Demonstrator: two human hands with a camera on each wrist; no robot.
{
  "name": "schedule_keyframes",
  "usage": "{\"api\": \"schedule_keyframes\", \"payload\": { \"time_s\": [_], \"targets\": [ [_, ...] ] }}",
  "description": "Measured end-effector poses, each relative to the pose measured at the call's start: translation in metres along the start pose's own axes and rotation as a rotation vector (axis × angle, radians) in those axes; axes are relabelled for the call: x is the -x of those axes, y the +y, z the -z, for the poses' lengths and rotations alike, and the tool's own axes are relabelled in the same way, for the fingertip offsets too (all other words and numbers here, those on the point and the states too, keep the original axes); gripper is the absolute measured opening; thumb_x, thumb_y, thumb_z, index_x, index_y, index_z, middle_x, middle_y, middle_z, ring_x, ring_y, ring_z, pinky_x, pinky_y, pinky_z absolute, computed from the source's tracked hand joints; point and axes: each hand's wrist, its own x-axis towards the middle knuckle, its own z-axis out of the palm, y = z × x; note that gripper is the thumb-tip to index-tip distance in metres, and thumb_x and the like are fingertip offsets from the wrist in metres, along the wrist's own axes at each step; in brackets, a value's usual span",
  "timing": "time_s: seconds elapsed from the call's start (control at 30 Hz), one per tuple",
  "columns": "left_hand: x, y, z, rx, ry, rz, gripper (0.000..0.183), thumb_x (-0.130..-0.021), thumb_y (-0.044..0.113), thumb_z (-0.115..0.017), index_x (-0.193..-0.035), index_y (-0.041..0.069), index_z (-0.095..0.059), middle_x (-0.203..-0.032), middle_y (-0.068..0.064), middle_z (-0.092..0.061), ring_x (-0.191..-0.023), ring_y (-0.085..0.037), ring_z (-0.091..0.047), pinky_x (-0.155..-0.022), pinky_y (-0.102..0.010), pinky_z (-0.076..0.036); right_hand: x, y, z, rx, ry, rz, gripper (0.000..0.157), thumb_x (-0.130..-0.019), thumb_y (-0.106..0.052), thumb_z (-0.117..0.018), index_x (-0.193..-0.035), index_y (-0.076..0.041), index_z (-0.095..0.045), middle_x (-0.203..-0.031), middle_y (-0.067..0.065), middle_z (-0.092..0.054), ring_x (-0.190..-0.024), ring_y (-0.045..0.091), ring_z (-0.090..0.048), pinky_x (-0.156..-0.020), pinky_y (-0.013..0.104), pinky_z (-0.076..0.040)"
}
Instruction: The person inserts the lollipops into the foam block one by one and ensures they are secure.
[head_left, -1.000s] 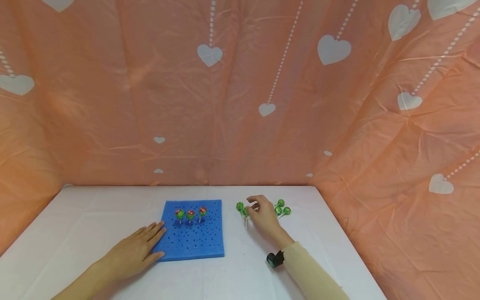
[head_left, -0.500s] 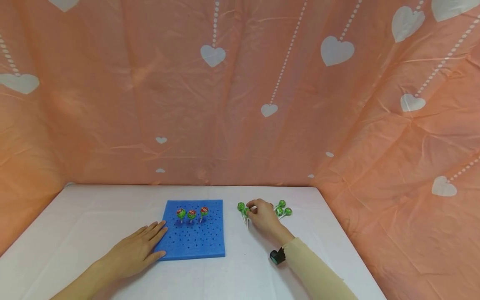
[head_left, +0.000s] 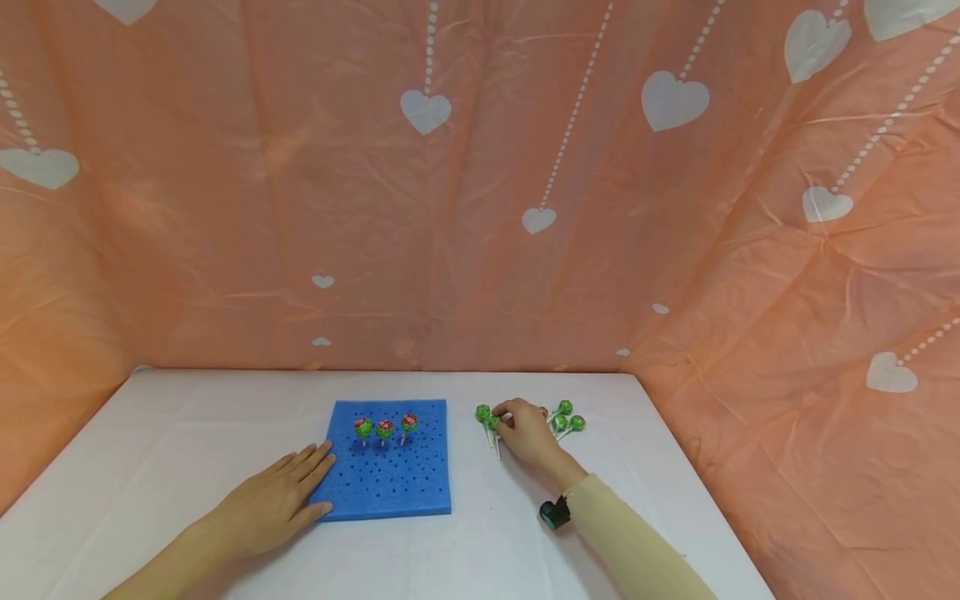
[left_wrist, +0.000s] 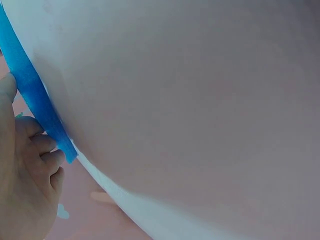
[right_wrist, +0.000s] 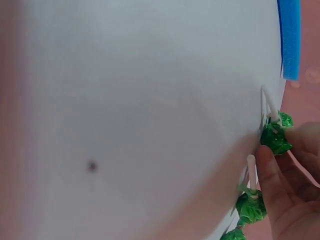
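Green shiny-wrapped round lollipop with white stick [head_left: 495,423]: head view, lying right of square blue perforated foam block [head_left: 390,483]. Right hand [head_left: 530,435] has just closed thumb and fingers on it; looks secured, not lifted. Left hand [head_left: 273,504] flat, fingertips on foam's left edge. White cloth-covered table [head_left: 225,425]; peach heart-print curtain [head_left: 480,325] at far side. Left wrist: fingers against foam. Right wrist: pinch at wrapper.
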Motion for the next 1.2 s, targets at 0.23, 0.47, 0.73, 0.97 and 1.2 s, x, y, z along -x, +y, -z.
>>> {"api": "schedule_keyframes", "payload": {
  "time_s": [0.23,0.47,0.73,0.97,1.2],
  "targets": [
    [0.000,-0.001,-0.001,0.000,-0.013,0.003,0.070,-0.105,0.049,-0.056,-0.147,-0.007,-0.053,-0.157,-0.028,-0.044,-0.144,-0.049,-0.044,-0.115,-0.061,-0.040,0.001,0.000,0.000,-0.001,0.019,0.009,0.014,-0.095,-0.004,-0.072,-0.108,-0.004,-0.075,-0.107,0.011,-0.072,-0.083,0.015,-0.066,-0.078,0.034,-0.054],
    [0.000,0.000,0.000,-0.007,-0.005,-0.001,0.070,-0.105,0.049,-0.056,-0.147,-0.007,-0.054,-0.157,-0.028,-0.045,-0.143,-0.048,-0.044,-0.115,-0.061,-0.040,0.002,0.000,-0.001,-0.017,0.056,0.013,0.014,-0.094,-0.004,-0.072,-0.108,-0.005,-0.076,-0.109,0.013,-0.072,-0.086,0.019,-0.069,-0.082,0.038,-0.055],
    [0.001,0.000,0.001,0.015,-0.021,0.014,0.071,-0.105,0.050,-0.056,-0.147,-0.006,-0.053,-0.157,-0.028,-0.045,-0.143,-0.049,-0.043,-0.115,-0.062,-0.039,0.007,-0.003,0.001,-0.112,0.100,-0.001,0.017,-0.094,-0.003,-0.073,-0.111,-0.004,-0.075,-0.110,0.012,-0.071,-0.090,0.022,-0.073,-0.077,0.034,-0.062],
    [0.000,0.000,0.000,0.020,-0.024,0.026,0.072,-0.105,0.051,-0.055,-0.148,-0.006,-0.052,-0.158,-0.027,-0.044,-0.145,-0.049,-0.042,-0.117,-0.062,-0.037,0.010,-0.006,0.003,-0.255,0.166,0.028,0.021,-0.092,0.002,-0.073,-0.113,0.001,-0.073,-0.110,0.011,-0.068,-0.092,0.026,-0.073,-0.078,0.029,-0.063],
    [0.000,0.000,0.002,0.018,-0.008,0.020,0.071,-0.106,0.050,-0.055,-0.147,-0.007,-0.053,-0.158,-0.028,-0.044,-0.144,-0.049,-0.042,-0.117,-0.061,-0.037,0.012,-0.016,0.005,-0.360,0.238,0.051,0.022,-0.089,0.007,-0.074,-0.109,-0.001,-0.074,-0.110,0.011,-0.067,-0.093,0.028,-0.074,-0.080,0.030,-0.063]
  ]
}}
